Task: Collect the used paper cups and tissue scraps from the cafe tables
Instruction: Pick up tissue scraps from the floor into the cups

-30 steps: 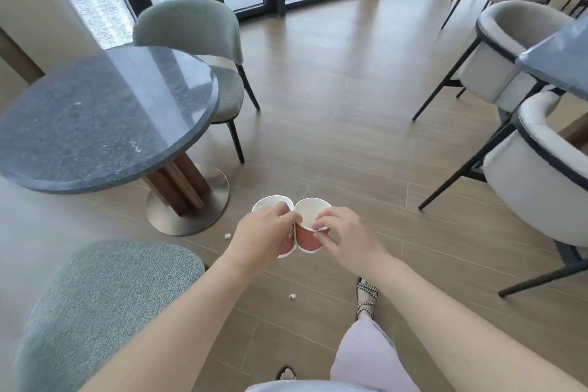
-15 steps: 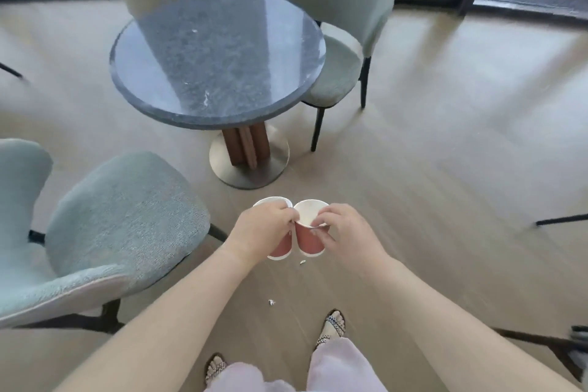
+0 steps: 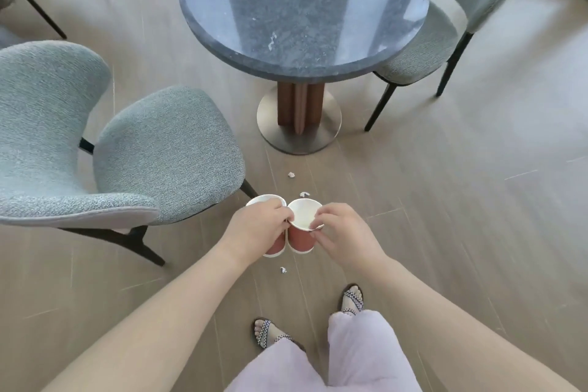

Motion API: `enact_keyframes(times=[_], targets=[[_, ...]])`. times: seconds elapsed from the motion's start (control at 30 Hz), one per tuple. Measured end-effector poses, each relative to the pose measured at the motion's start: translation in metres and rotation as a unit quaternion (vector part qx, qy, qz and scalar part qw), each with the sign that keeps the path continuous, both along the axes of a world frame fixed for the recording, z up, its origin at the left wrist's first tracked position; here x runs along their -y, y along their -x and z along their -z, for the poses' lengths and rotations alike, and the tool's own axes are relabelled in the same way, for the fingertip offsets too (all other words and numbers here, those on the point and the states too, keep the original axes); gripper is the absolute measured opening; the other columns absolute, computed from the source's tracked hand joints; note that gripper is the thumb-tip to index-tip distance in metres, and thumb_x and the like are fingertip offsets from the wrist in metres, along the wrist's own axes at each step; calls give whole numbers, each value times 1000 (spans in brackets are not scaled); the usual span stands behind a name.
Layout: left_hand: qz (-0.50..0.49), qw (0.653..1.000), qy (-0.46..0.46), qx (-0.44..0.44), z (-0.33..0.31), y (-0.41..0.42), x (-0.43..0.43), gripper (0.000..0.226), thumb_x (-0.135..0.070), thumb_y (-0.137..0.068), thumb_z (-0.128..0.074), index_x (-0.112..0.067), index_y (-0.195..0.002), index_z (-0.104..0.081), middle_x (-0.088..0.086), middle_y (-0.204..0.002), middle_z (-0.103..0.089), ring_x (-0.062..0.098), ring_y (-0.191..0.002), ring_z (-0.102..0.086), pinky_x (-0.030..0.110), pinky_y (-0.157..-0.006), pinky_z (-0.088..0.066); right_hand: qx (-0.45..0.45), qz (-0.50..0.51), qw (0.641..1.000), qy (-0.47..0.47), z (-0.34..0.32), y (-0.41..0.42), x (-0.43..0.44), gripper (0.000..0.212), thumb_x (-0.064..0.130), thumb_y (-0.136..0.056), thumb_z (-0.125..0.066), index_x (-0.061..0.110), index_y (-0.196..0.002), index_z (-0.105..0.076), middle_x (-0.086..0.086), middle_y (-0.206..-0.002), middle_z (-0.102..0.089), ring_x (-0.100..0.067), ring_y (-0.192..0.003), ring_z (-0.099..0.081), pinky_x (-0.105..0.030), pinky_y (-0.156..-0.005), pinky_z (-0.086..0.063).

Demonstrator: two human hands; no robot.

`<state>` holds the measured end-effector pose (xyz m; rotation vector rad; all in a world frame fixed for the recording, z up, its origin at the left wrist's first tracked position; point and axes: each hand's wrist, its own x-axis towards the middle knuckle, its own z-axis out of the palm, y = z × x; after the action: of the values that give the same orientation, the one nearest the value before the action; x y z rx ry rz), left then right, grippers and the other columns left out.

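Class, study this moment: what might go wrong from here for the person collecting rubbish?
1. The left hand grips the left cup and the right hand pinches the right cup at the rim; stooping for floor scraps with both occupied might drop one.
2. The nearest scrap, by the sandal, might get trodden on.

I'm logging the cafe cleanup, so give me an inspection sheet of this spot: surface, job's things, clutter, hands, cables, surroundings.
Surface: round grey stone tabletop, small white flecks only; scraps or veining, cannot tell.
Job's things: two red paper cups with white insides, left cup and right cup, held side by side; three white tissue scraps on the wood-look floor.
Clutter: nothing seen.
Hands: left hand grips left cup; right hand pinches right cup's rim.
Cables: nothing seen.
Surroundings: two grey-green upholstered chairs.
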<state>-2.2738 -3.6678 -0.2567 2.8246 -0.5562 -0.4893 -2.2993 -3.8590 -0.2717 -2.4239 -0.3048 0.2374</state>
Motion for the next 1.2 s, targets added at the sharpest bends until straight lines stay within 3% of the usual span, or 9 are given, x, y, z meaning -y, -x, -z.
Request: enact_keyframes(times=[0.2,0.4,0.53,0.73,0.9,1.0,1.07,1.2], targets=[[-63,997,-7,-46,104,-6,-22,23,-35,-96,-39,-31,-111,-56,-11,-113,-54,11,-100,-55,32,-71,-49,-35,-60,998,-9,103,-32,-17,8,15,-80,-67,13,-88,-70,0,-101,-63,-18,-104,-52,-20,-81,-37],[-114,991,16,-60,259,-22,-25,20,-32,-95,-42,-30,-107,-58,-12,-112,-55,14,-96,-56,32,-68,-48,-47,-95,994,-10,259,-64,-19,7,17,-80,-68,15,-87,-70,3,-101,-63,-16,-103,-52,-22,-81,-40],[-114,991,3,-63,374,-27,-27,19,-31,-96,-41,-31,-106,-57,-12,-110,-54,12,-96,-56,35,-69,-51,-46,-124,991,-6,373,-76,-17,8,17,-80,-68,16,-88,-70,3,-101,-63,-16,-103,-52,-32,-78,-48],[-93,994,-33,-50,516,-42,-38,22,-29,-97,-37,-27,-106,-57,-7,-105,-54,15,-92,-56,32,-63,-46,-15,-140,990,-17,527,-88,-29,10,16,-81,-68,13,-90,-70,-1,-104,-63,-21,-103,-53,-29,-80,-45],[-73,996,-39,-24,603,-65,-51,25,-24,-97,-37,-22,-109,-59,-2,-105,-53,21,-91,-54,38,-74,-48,34,-145,989,-24,621,-104,-40,9,17,-81,-67,16,-90,-70,0,-101,-64,-23,-100,-54,-35,-77,-49],[-82,996,-24,-5,633,-65,-55,24,-24,-96,-40,-21,-105,-61,-3,-102,-53,19,-88,-53,37,-72,-48,50,-147,987,-27,656,-109,-45,10,16,-80,-68,16,-91,-69,0,-102,-63,-23,-99,-54,-39,-74,-51],[-95,995,-3,10,641,-61,-57,21,-22,-94,-44,-20,-102,-63,-2,-100,-54,17,-82,-49,32,-67,-43,69,-139,987,-34,670,-104,-46,23,17,-80,-69,16,-102,-64,-1,-112,-59,-22,-102,-54,-39,-72,-53],[-117,992,19,34,635,-47,-61,18,-22,-93,-47,-19,-102,-63,-2,-101,-56,14,-80,-45,26,-62,-29,22,-82,995,-48,684,-65,-41,67,19,-78,-68,23,-134,-32,-2,-136,-30,-14,-107,-48,-27,-68,-51]])
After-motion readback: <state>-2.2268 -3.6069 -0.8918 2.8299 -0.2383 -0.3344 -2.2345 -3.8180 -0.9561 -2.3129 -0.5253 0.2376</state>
